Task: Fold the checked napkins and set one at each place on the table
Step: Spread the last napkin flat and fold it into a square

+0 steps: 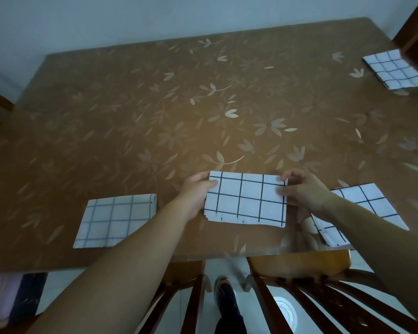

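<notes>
The bench (pixel 130 104) fills most of the view, under a brown cover printed with pale flowers. On the near side of both hands, a wooden chair (pixel 299 263) stands tucked against the bench edge.

4 checked napkins are on the bench. The folded napkin (pixel 246 201) sits between the 2 hands near the front edge, its stacked layers showing along the near side. Whether it lies fully flat is unclear. A second napkin (pixel 114 220) lies flat just outside the left hand. A third napkin (pixel 362 201) lies beneath and beyond the right wrist. A fourth napkin (pixel 393 68) lies well away, far ahead of the right hand at the back corner.

The left hand (pixel 196 194) grips the folded napkin's left edge, thumb on top. The right hand (pixel 304 191) pinches its right edge with curled fingers.

A dark shoe (pixel 225 295) shows on the floor below the hands.
</notes>
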